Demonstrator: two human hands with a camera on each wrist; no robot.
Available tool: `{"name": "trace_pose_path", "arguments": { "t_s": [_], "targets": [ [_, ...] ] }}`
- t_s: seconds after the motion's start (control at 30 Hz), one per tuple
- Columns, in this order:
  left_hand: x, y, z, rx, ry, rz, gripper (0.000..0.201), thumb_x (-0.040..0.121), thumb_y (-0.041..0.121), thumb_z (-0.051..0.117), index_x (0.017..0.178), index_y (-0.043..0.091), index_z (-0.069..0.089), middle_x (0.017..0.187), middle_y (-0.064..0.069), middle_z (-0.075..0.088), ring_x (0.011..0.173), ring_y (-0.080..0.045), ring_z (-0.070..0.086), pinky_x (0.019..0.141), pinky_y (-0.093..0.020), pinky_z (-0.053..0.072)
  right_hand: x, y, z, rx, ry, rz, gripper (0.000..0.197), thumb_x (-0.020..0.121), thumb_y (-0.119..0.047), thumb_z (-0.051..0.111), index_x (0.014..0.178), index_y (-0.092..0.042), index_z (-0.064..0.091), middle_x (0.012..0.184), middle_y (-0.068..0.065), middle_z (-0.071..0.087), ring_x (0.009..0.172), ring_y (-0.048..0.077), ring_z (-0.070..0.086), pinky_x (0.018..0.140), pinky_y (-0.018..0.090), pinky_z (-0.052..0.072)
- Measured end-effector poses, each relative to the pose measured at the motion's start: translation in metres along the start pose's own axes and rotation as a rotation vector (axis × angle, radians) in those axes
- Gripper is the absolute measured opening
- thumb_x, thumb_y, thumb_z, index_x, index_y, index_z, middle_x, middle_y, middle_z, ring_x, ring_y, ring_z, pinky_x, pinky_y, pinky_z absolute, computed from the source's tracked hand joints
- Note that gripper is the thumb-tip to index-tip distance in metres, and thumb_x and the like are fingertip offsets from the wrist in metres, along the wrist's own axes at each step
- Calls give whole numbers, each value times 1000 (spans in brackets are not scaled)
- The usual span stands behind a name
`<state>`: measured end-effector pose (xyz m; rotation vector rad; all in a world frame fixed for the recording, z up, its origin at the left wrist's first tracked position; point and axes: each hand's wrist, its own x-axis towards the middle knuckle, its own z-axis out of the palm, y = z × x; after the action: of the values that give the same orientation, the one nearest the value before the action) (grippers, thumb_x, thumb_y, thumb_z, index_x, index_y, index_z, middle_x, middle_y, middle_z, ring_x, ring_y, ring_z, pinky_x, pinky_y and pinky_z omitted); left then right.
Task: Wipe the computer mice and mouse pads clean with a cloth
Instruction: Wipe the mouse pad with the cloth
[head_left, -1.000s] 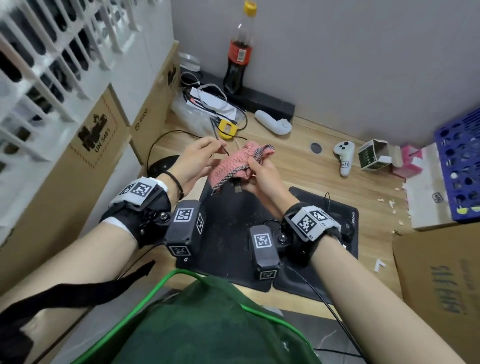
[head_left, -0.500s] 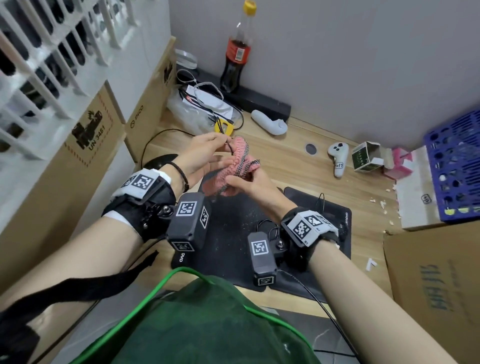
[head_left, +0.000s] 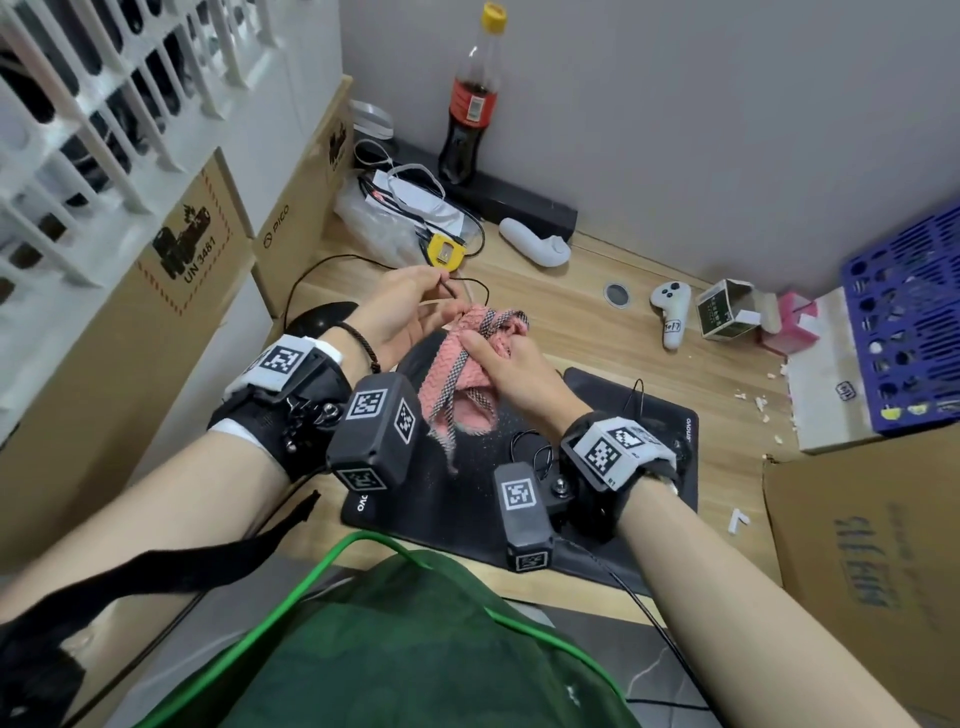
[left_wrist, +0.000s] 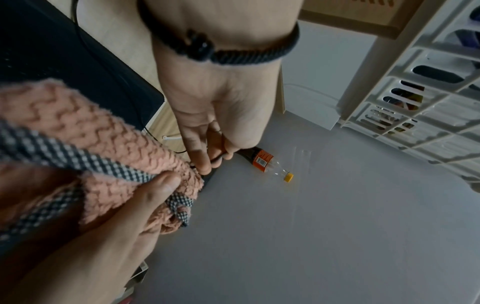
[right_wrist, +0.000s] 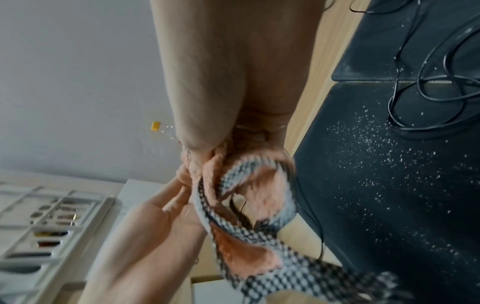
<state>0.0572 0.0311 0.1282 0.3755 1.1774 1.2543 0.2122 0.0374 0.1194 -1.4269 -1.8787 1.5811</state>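
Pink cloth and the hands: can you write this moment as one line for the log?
left hand: pinches black cable | right hand: grips pink cloth around cable | mouse pad: white specks, unwiped

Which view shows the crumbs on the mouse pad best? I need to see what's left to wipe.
The right wrist view: white specks stand out across the dark mouse pad. The head view shows them faintly. The left wrist view catches only a dark pad corner.
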Motion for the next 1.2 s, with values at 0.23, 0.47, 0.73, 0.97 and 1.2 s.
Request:
{"name": "trace_pose_path", "arguments": {
  "t_s": [0.23,0.47,0.73,0.97,1.2],
  "targets": [
    [1,-14,6,256,-165,-53,10,95,13,55,88,9,62,86,-4,64,74,-11,59,72,-18,52,-4,8,-3,25,-5,-5,28,98,-18,53,122,-4,55,118,12,65,107,22,63,98,37,49],
    [0,-19,4,304,-102,3,11,94,9,56,92,1,63,81,-6,62,60,-3,62,61,-10,53,-10,10,-18,-68,-121,17,35,99,-28,49,113,2,61,104,11,70,93,21,66,90,33,49],
    [-2,-23,-13,281,-120,-43,24,89,2,62,111,-7,61,91,-7,66,74,-4,66,69,-11,55,-2,15,-7,-83,-21,22,26,98,-20,53,112,-1,63,109,15,69,98,22,66,93,35,51],
    [-6,-25,-23,548,-46,19,4,82,6,72,83,8,68,72,2,68,57,1,63,52,-12,49,4,8,8,148,-168,8,23,92,-2,59,107,-18,60,106,9,69,93,17,69,88,34,56],
    [-5,-17,-32,549,22,60,11,82,3,70,80,14,68,80,0,69,67,-4,63,56,-11,50,12,1,14,127,-170,-3,31,94,-3,55,106,-31,57,114,11,68,104,24,66,98,46,51]
  ]
}}
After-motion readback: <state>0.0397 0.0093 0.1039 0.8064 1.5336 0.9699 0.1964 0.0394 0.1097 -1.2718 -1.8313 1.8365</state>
